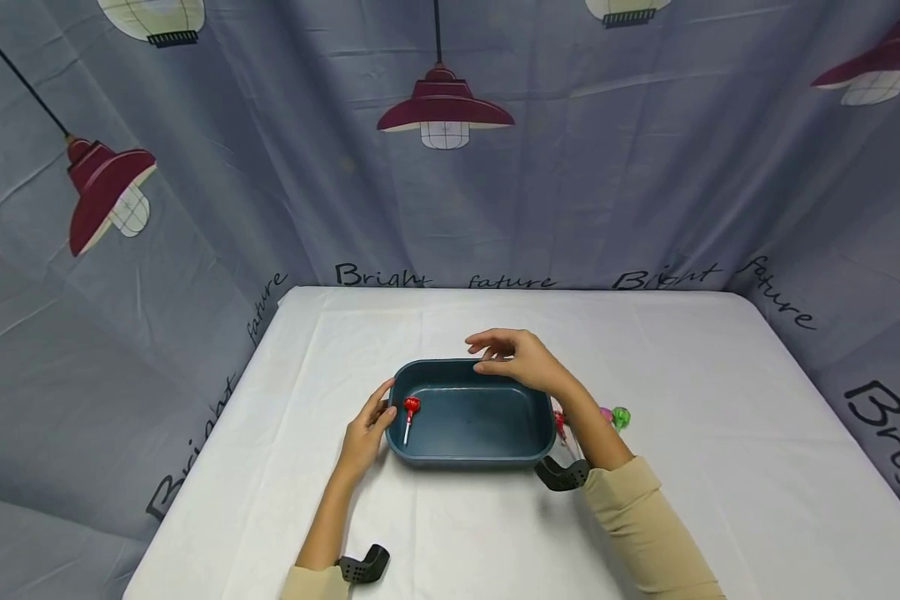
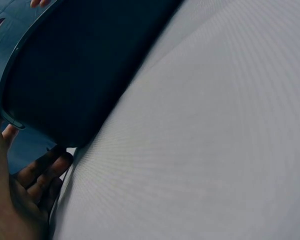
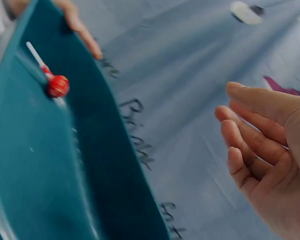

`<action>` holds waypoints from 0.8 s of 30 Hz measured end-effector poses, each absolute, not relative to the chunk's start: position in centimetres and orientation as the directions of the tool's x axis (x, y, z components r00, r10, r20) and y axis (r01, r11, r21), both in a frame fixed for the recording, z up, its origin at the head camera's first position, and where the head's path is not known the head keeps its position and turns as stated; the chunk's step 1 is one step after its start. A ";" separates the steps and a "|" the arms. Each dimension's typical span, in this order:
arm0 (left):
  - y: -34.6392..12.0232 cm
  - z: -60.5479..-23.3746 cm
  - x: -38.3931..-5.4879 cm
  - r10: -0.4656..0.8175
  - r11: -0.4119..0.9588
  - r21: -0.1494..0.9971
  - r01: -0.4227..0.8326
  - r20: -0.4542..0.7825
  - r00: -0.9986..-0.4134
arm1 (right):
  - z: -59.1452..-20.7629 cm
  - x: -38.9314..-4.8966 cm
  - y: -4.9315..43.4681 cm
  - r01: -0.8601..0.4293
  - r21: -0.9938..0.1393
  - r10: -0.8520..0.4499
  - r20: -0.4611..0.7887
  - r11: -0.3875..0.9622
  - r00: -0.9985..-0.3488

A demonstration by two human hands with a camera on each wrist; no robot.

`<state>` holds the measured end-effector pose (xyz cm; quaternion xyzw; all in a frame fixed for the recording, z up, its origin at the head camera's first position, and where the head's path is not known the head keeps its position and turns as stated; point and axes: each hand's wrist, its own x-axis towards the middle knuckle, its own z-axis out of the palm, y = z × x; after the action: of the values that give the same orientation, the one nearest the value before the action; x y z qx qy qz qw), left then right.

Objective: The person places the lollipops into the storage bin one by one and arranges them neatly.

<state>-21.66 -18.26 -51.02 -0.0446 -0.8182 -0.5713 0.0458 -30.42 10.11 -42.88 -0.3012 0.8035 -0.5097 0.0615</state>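
Observation:
A dark teal rectangular tub (image 1: 472,425) with rounded corners sits on the white-covered table. Inside it, near the left wall, lies a red lollipop (image 1: 411,406) with its white stick toward me. At the tub's left end my left hand (image 1: 365,429) grips the wall, thumb at the rim and fingers along the outside; the left wrist view shows those fingers (image 2: 45,175) low against the tub's side. My right hand (image 1: 516,357) hovers over the far right part of the rim. Its fingers are loosely bent, and the right wrist view shows nothing in its palm (image 3: 270,180).
Right of the tub, partly behind my right forearm, lie several more lollipops: a red one (image 1: 559,421), a pink one (image 1: 606,414) and a green one (image 1: 620,417). The white tablecloth (image 1: 720,500) runs back to a grey-blue curtain (image 1: 570,208) printed with lamps and lettering.

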 end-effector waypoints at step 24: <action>-18.3 -51.3 -21.8 0.016 0.339 0.933 0.122 0.124 -0.992 | -45.3 -27.3 22.7 -0.223 -0.969 -0.039 0.220 0.110 -0.975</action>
<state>-21.82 -18.28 -51.32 -0.0423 -0.8170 -0.5732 0.0463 -27.26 22.67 -45.27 -0.0883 0.7416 -0.6613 -0.0698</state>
